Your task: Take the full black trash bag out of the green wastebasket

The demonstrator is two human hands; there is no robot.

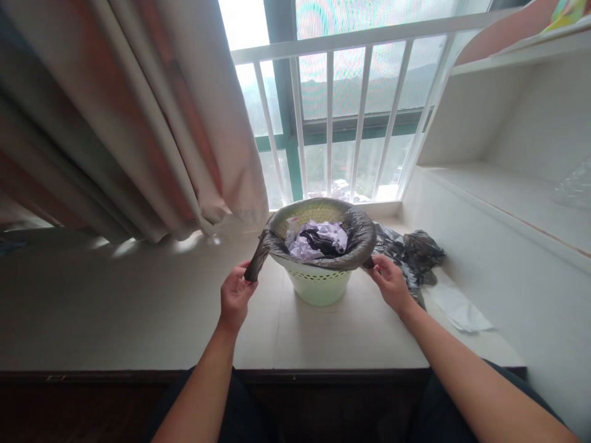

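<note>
A pale green wastebasket (320,287) stands upright on the window ledge, with holes pierced below its rim. Over that rim is folded a black garbage bag (362,237), and crumpled white paper (305,247) with some black plastic lies inside. My left hand (236,294) pinches a pulled-out corner of the bag, left of the basket. On the other side, my right hand (389,280) is closed on the bag's right corner, of which only a small dark tip shows.
Crumpled black plastic bags (418,249) and a flat white sheet (462,307) lie right of the basket. A curtain (184,123) hangs at left, a white railing (329,123) stands before the window, and a white shelf unit (503,203) borders the right. The ledge's dark edge (295,376) runs in front.
</note>
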